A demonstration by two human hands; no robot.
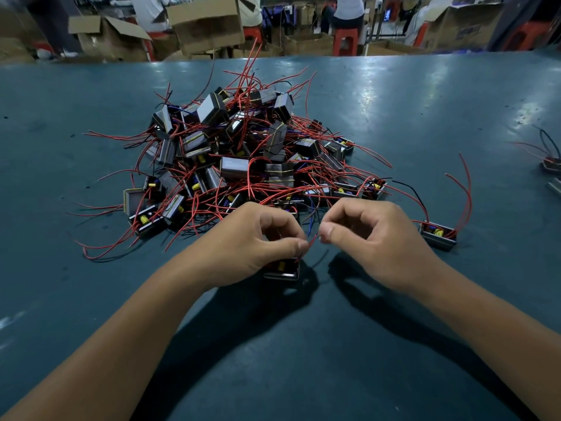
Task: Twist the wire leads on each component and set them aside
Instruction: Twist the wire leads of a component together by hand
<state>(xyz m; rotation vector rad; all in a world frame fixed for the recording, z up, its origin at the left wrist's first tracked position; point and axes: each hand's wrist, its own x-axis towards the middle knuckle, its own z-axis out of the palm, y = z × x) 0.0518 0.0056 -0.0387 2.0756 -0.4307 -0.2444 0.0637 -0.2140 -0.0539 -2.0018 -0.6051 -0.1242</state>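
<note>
A small dark box-shaped component [282, 270] with a yellow part inside sits on the table under my left hand [243, 244]. Its red wire lead [312, 240] runs up between my two hands. My left hand pinches the lead between thumb and fingers. My right hand [370, 235] pinches the lead's upper end just to the right. A large pile of components [243, 156] with tangled red and black leads lies right behind my hands. Where the lead meets the component is hidden by my left hand.
One component [438, 235] with long red leads sits alone at the right of the pile. More components [551, 164] lie at the table's far right edge. Cardboard boxes [206, 22], red stools [344, 41] and seated people are beyond the teal table [91, 299].
</note>
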